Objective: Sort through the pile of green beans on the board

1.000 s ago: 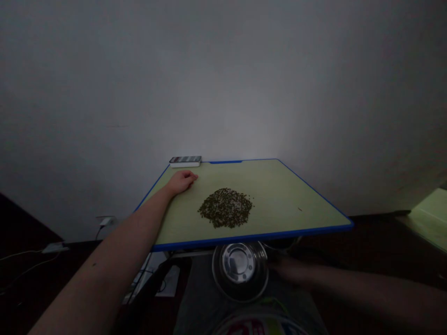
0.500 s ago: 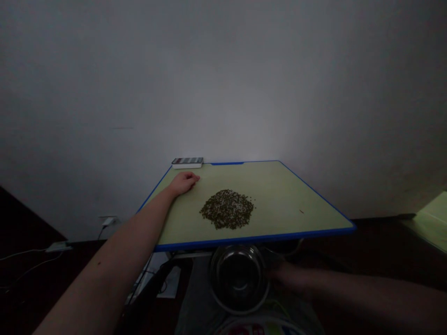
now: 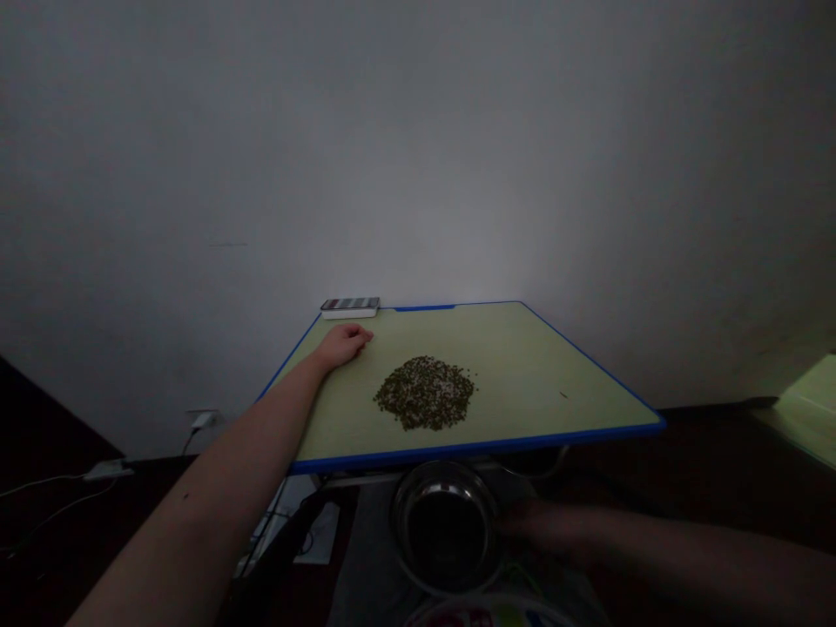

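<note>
Loosely, left hand (image 3: 343,344) curls beside pile (image 3: 426,392), holding nothing; right hand (image 3: 539,522) is at bowl (image 3: 446,527), fingers unclear.

left hand (image 3: 343,344) lies low, fingers (image 3: 361,336) curled — right arm (image 3: 646,544) reaches inward

r hand (image 3: 545,527) too blurred 4 detail

A white box (image 3: 349,314) sits by the grey wall (image 3: 418,174), a plug (image 3: 204,421) lower down.
</note>
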A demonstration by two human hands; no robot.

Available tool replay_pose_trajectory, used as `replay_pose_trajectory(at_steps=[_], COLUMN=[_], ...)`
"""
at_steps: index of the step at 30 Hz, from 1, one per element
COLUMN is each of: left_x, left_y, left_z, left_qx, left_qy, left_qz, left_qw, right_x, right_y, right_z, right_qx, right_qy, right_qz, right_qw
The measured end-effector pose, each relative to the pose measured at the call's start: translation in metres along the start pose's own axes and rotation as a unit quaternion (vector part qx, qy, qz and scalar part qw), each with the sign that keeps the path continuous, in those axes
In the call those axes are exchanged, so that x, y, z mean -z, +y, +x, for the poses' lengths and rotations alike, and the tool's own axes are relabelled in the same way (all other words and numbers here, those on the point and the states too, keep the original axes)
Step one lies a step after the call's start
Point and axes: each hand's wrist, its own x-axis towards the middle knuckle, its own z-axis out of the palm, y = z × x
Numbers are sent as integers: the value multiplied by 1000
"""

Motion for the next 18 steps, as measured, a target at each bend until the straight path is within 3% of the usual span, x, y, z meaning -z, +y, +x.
replay_pose_trajectory(at_steps=[2, 6, 10, 14, 18], left_x=[-1, -1, 0, -1, -1], left_y=[-1, -1, 1, 0, 1], left_z=[1, 2, 1, 1, 0], left_qx=[3, 6, 6, -4, 6], left_qy=[1, 0, 0, 4, 3], left_qz=[-5, -11, -4, -3, -9], left_qw=[1000, 1000, 1000, 1000, 1000], right_x=[7, 21, 34, 55, 76], right_y=[-4, -34, -78, -122, -151], right_z=[-7, -39, -78, -103, -92], right_qx=[-4, 85, 62, 152, 289], right_qy=[3, 5, -43, -42, 42], right_qz=[27, -27, -89, -22, -14], right_qw=[1000, 996, 993, 987, 956])
